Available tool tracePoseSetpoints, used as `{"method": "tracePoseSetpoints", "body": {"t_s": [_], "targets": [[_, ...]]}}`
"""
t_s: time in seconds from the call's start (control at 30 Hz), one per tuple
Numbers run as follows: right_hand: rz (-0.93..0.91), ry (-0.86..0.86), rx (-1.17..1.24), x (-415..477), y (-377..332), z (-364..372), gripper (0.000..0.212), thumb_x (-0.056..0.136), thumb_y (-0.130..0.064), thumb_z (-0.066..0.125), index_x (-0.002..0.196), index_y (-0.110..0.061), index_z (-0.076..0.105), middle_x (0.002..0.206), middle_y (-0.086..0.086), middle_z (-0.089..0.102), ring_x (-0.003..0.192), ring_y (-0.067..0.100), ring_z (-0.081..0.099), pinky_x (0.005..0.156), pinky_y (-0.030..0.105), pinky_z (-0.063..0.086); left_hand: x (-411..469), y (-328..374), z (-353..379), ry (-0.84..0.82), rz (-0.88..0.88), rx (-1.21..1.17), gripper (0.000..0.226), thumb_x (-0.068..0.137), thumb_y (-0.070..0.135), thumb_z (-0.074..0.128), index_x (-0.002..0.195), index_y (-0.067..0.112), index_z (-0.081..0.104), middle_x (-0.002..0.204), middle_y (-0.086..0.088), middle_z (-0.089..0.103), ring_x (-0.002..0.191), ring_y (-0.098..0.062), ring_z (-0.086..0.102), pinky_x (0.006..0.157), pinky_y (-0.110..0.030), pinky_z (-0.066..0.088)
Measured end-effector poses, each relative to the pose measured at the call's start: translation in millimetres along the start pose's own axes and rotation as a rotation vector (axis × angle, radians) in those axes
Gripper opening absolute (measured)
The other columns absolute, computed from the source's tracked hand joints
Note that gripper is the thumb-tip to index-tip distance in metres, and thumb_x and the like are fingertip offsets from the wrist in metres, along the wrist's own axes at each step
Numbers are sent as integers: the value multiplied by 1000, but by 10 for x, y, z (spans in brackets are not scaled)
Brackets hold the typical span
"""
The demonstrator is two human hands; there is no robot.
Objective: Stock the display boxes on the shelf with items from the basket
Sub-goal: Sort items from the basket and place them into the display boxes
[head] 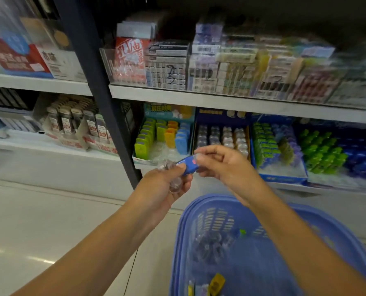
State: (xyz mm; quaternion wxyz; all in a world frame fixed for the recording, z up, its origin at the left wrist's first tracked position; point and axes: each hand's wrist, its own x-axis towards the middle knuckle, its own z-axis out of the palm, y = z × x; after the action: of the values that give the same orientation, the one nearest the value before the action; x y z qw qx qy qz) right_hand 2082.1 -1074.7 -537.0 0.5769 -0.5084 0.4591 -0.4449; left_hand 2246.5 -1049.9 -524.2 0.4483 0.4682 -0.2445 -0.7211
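Observation:
My left hand [167,182] grips crumpled clear wrapping [169,167] and pinches one end of a small blue item [188,165]. My right hand [218,161] pinches the item's other end, just in front of the lower shelf. Behind the hands stands a display box [163,139] with yellow-green, orange and blue items in rows. A dark blue display box [222,133] of clear-packed items stands to its right. The blue plastic basket [263,248] sits below my right forearm, holding clear packets [212,246] and a yellow item [217,284].
Further display boxes with green and blue items [318,152] fill the lower shelf to the right. The upper shelf [242,103] carries clear bins of boxed stationery. A dark upright post [105,99] divides the shelving. Pale tiled floor [49,221] lies to the left.

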Motion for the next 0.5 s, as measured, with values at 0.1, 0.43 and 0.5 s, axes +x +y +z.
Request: {"method": "tracePoseSetpoints", "body": {"t_s": [0.1,0.43,0.5], "targets": [[-11,144,122,-192,108,-164,28,72,-23,74,96,-12,67,86,5,74,75,14,70,67,17,54,11,-101,240,-35,-12,52,17,92,8,57,105,-1,63,80,-10,63,61,-10,64,57,-19,55],[-188,464,-433,-6,139,-841,18,83,-17,71,93,-29,62,92,-9,67,84,1,64,72,12,51,119,-142,427,101,-43,-51,10,96,11,52,87,6,54,65,-5,54,56,-14,49,45,-20,49],[-222,398,-568,78,184,-783,17,84,-20,71,95,-29,62,90,-15,64,83,-2,61,73,10,49,146,-133,379,138,-38,-72,14,96,12,50,83,8,52,64,-5,52,55,-14,47,42,-19,46]]}}
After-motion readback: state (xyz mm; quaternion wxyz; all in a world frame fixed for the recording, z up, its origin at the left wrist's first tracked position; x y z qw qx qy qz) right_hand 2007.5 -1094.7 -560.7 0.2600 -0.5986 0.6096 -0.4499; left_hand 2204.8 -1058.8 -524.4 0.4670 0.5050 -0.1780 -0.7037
